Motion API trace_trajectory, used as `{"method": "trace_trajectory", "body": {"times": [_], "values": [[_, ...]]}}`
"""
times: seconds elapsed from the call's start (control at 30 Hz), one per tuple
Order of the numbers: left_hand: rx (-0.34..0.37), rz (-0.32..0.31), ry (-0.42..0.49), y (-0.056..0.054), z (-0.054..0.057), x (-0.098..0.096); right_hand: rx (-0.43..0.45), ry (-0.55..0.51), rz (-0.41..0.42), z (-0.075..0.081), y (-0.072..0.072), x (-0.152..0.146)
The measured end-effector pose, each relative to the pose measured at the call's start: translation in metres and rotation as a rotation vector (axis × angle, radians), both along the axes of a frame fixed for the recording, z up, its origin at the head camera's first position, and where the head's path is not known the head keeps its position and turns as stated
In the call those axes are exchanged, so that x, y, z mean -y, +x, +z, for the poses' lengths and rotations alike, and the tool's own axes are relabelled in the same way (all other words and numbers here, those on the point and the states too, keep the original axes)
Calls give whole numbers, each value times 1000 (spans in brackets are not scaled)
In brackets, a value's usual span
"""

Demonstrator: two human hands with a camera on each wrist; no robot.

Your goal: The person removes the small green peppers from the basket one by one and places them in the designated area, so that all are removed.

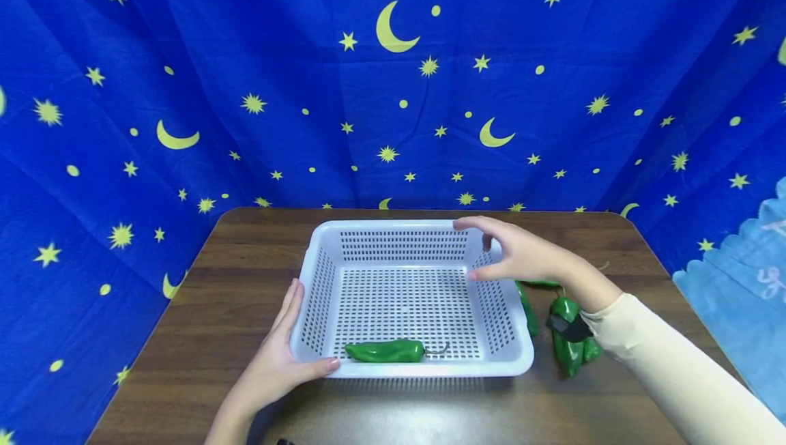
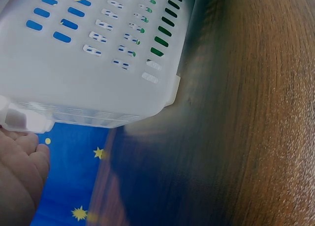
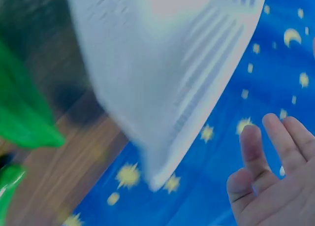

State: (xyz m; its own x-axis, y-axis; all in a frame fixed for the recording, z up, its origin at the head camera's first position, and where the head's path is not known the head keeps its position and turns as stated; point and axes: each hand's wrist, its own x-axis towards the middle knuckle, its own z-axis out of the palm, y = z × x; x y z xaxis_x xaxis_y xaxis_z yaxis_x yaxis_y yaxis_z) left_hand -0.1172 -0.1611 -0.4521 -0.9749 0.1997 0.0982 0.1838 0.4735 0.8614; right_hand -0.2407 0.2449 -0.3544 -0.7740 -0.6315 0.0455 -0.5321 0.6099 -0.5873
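A white plastic basket (image 1: 405, 308) with slotted walls stands in the middle of the table. One long green pepper (image 1: 387, 351) lies inside along its near wall, stem pointing right. My left hand (image 1: 276, 356) grips the basket's near left corner, thumb at the front rim and fingers along the left side. In the left wrist view, the left fingers (image 2: 22, 152) show below the rim. Over the basket's far right corner is my right hand (image 1: 510, 250), its thumb and fingers spread apart with nothing between them. The right wrist view shows its fingers (image 3: 275, 162) apart from the basket wall.
Several green peppers (image 1: 566, 342) lie on the wooden table (image 1: 202, 336) to the basket's right, partly hidden by the right forearm. A blue cloth (image 1: 307, 90) with moons and stars hangs behind the table and at its sides.
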Motion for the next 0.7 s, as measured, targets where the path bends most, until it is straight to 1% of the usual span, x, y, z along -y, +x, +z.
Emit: {"method": "trace_trajectory", "body": {"times": [0.13,0.2,0.3,0.47,0.6,0.7], "values": [[16,5,-8,0,1,0,55,4,129,2,0,35],[21,7,-14,0,1,0,74,43,180,0,0,51],[18,6,-20,-1,1,-1,94,116,248,-7,2,71],[24,6,-17,0,0,0,120,223,311,-24,8,96],[27,6,-11,0,0,0,134,296,355,-39,12,107],[20,3,-6,1,0,0,129,349,382,-48,14,112]]}}
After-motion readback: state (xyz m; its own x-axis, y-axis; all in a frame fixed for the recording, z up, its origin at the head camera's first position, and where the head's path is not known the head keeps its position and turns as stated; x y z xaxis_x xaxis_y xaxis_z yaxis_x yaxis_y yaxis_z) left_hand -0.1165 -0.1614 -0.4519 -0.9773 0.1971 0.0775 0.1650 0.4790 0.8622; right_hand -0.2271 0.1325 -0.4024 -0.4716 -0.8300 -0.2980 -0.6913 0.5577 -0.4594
